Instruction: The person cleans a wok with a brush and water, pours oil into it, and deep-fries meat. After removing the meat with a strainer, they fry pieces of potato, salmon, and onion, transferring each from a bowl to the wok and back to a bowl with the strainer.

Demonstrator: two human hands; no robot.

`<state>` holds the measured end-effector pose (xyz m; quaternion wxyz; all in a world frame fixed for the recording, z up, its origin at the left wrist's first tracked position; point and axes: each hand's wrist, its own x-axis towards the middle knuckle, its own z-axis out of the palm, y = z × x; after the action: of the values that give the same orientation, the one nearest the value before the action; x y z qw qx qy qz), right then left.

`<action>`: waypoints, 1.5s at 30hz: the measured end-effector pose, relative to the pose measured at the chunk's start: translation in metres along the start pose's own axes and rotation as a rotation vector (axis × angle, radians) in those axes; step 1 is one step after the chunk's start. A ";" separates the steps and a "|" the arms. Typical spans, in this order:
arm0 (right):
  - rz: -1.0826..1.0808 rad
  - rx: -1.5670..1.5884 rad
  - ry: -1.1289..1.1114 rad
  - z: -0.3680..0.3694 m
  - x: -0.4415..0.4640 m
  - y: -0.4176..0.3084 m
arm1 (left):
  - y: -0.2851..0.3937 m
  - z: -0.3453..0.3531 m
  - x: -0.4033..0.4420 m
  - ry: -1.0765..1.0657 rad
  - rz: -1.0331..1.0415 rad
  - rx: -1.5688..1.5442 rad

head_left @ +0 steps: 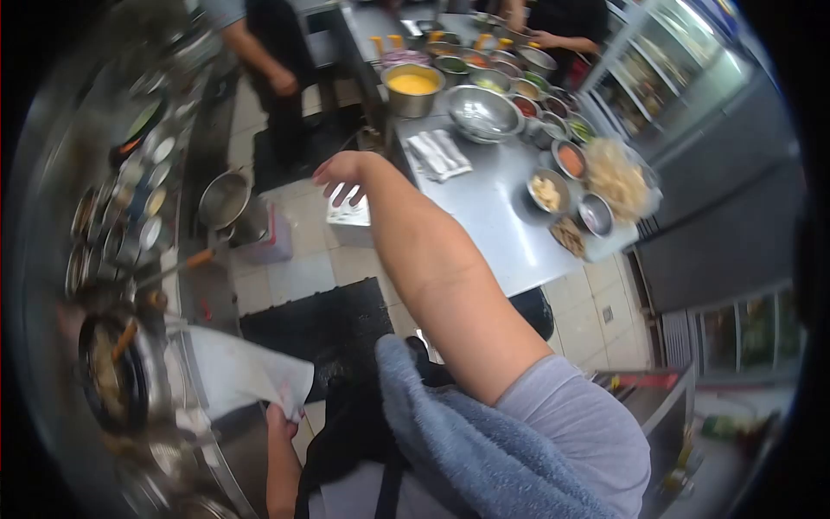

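At the lower left, my left hand is closed on the corner of a white cloth. The cloth stretches from my fingers to the stove's edge, beside a dark wok with food and a wooden-handled utensil in it. My right arm reaches forward across the middle of the view. Its hand hangs in the air with fingers apart and nothing in them, above a white box on the floor and left of the steel table.
On the table stand a pot of yellow liquid, a large steel bowl, a folded striped towel and several ingredient bowls. Two people work at the far side. A pot is at the left. Black mats cover parts of the tiled floor.
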<state>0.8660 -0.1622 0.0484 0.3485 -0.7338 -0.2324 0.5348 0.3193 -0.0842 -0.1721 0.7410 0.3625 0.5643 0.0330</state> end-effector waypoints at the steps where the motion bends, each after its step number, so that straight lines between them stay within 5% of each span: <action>1: -0.050 0.132 0.004 0.007 0.014 0.004 | -0.001 0.013 -0.009 -0.020 0.016 -0.075; 3: -0.088 0.519 0.129 0.033 0.051 0.007 | -0.004 0.027 -0.020 -0.090 0.095 -0.092; 6: -0.065 0.824 0.207 0.085 0.133 0.021 | 0.017 0.056 -0.051 0.076 0.049 -0.175; 8: -0.043 0.861 0.149 0.132 0.179 0.030 | 0.028 0.046 -0.049 -0.008 0.150 -0.358; 13: 0.007 0.630 0.074 0.278 0.259 0.044 | 0.056 0.017 -0.029 -0.153 0.224 -0.500; 21: 0.027 0.247 0.069 0.490 0.362 0.066 | 0.137 0.012 -0.045 -0.096 0.159 -0.407; 24: -0.133 -0.181 0.079 0.532 0.384 0.094 | 0.138 -0.013 0.003 0.130 0.455 0.366; 27: -0.162 -0.498 -0.083 0.508 0.351 0.070 | 0.170 -0.010 0.046 0.296 0.453 0.311; 29: -0.370 -0.855 -0.314 0.468 0.357 0.079 | 0.088 -0.052 0.161 0.279 0.753 0.326; 31: -0.327 -1.172 -0.595 0.411 0.358 0.059 | 0.092 -0.069 0.167 0.185 0.280 1.050; 32: -0.345 -1.188 -0.590 0.367 0.333 0.033 | 0.046 -0.095 0.197 0.167 0.318 1.090; 34: -0.349 -1.172 -0.657 0.290 0.306 0.009 | 0.025 -0.120 0.218 -0.312 0.034 1.757; 35: -0.327 -1.127 -0.710 0.251 0.298 0.015 | 0.003 -0.136 0.215 -0.087 0.335 1.598; 37: -0.290 -0.919 -0.696 0.173 0.315 0.093 | -0.006 -0.145 0.250 -0.037 0.218 1.390; 40: -0.031 -0.956 -0.656 0.065 0.243 0.095 | 0.045 -0.100 0.252 0.397 0.380 0.702; 41: 0.020 -0.967 -0.579 0.036 0.215 0.100 | 0.067 -0.089 0.252 0.387 0.390 0.717; 43: 0.118 -0.528 -0.649 -0.028 0.283 0.278 | 0.127 -0.054 0.243 0.538 0.465 0.762; 44: 0.003 -0.678 -0.513 -0.046 0.238 0.253 | 0.106 -0.069 0.321 0.859 0.825 1.004; 45: -0.104 -0.831 -0.365 -0.062 0.183 0.216 | 0.132 -0.057 0.318 0.707 0.725 0.868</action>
<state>0.9764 -0.1879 -0.2180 0.0043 -0.6924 -0.5216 0.4985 0.4325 0.1867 -0.3604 0.2403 0.7619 0.5778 0.1669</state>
